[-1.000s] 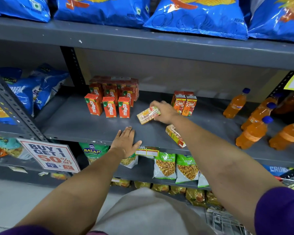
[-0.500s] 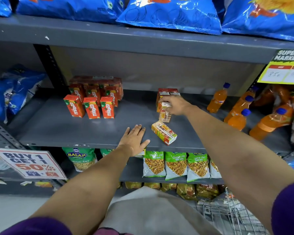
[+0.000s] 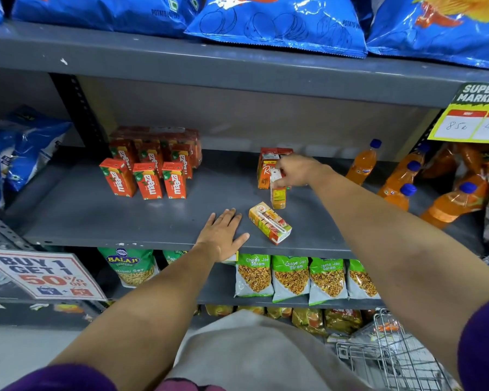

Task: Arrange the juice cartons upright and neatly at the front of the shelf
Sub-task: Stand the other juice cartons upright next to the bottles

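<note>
My right hand [image 3: 295, 170] grips the top of a small yellow-orange juice carton [image 3: 278, 196], which stands upright on the grey middle shelf [image 3: 102, 221] in front of two upright Real cartons [image 3: 266, 173]. A second yellow carton [image 3: 270, 222] lies on its side near the shelf's front edge. My left hand [image 3: 223, 232] rests flat on the shelf just left of that lying carton, fingers spread, holding nothing. Red Maaza cartons [image 3: 148, 180] stand in rows at the left, three in front.
Orange soda bottles [image 3: 404, 190] crowd the shelf's right side. Blue chip bags [image 3: 277, 21] fill the shelf above and the left bay. Green snack packets [image 3: 291, 277] hang below. A promo sign [image 3: 44, 273] sits lower left, a wire trolley [image 3: 393, 359] lower right.
My right hand carried the yellow carton from lying sideways mid-shelf to the right and turned it upright in front of the Real cartons. My left hand stayed flat on the shelf.
</note>
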A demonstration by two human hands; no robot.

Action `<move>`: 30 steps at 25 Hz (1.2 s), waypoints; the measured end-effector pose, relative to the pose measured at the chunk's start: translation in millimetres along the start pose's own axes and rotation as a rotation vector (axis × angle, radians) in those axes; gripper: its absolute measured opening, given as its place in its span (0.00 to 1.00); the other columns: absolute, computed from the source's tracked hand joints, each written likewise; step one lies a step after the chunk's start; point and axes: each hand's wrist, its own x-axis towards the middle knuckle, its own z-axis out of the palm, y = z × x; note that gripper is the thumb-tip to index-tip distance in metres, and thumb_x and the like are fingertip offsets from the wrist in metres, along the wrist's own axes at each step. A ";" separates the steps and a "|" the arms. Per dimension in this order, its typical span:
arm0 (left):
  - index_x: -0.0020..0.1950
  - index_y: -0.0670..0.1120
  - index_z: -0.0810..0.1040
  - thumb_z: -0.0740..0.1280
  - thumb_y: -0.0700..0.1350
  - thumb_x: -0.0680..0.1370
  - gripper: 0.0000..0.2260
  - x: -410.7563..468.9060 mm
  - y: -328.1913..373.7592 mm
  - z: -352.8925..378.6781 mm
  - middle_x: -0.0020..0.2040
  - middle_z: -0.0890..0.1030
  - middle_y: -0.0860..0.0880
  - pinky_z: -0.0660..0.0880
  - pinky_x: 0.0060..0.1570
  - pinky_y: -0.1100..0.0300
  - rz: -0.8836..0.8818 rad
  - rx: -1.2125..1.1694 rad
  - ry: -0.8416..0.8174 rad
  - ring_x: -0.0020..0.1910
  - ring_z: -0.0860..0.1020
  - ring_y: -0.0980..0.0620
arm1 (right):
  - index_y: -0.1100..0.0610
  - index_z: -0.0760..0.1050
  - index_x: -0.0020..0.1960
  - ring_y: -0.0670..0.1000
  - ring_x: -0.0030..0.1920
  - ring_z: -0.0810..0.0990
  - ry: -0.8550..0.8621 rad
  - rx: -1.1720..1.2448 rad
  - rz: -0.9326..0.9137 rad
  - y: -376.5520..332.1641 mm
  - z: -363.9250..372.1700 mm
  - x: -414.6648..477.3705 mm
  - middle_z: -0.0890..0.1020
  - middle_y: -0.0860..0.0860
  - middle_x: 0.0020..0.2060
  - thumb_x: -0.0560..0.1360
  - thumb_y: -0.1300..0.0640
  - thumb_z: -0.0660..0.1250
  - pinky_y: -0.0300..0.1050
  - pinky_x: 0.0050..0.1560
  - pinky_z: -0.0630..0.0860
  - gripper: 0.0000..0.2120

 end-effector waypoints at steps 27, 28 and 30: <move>0.79 0.48 0.48 0.46 0.61 0.81 0.30 -5.1 3.6 -5.3 0.80 0.48 0.49 0.40 0.75 0.49 -0.030 -0.018 -0.045 0.79 0.46 0.50 | 0.57 0.77 0.37 0.49 0.28 0.83 -0.082 0.430 0.242 -8.4 74.1 -71.2 0.83 0.53 0.30 0.63 0.21 0.54 0.44 0.36 0.79 0.38; 0.79 0.48 0.48 0.46 0.61 0.81 0.30 -4.9 4.1 -5.2 0.80 0.48 0.49 0.40 0.75 0.49 -0.033 -0.025 -0.046 0.79 0.46 0.50 | 0.57 0.77 0.39 0.50 0.28 0.83 -0.130 0.468 0.188 -11.7 79.8 -73.1 0.84 0.53 0.34 0.63 0.23 0.61 0.44 0.34 0.80 0.35; 0.79 0.47 0.47 0.46 0.61 0.81 0.30 -3.9 5.3 -5.0 0.80 0.47 0.48 0.40 0.76 0.49 -0.040 -0.035 -0.047 0.79 0.45 0.50 | 0.56 0.77 0.42 0.49 0.30 0.84 -0.150 0.467 0.105 -17.8 86.0 -71.7 0.84 0.51 0.38 0.59 0.28 0.70 0.45 0.34 0.80 0.30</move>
